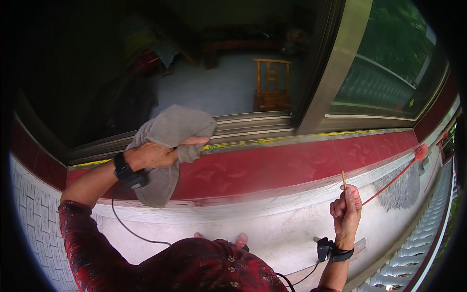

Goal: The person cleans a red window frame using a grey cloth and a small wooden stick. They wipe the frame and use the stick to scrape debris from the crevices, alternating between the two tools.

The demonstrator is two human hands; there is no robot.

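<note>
My left hand (155, 156) grips a grey cloth (171, 124) against the metal window track (251, 126). One end of the cloth hangs over the red tiled sill (255, 164). Over the floor at the right, my right hand (346, 211) pinches a thin wooden stick (344, 179) that points upward, just beyond the sill's front edge. The dark window opening (204, 84) lies behind the track, with a wooden chair (271, 85) visible inside. Yellow residue (262, 141) runs along the joint between track and sill.
A red-handled brush or duster (392, 180) slants behind my right hand, its head by the sill's far end. A glass pane (386, 65) fills the right side of the window. White balusters (412, 252) line the right. Cables run from both wrist devices.
</note>
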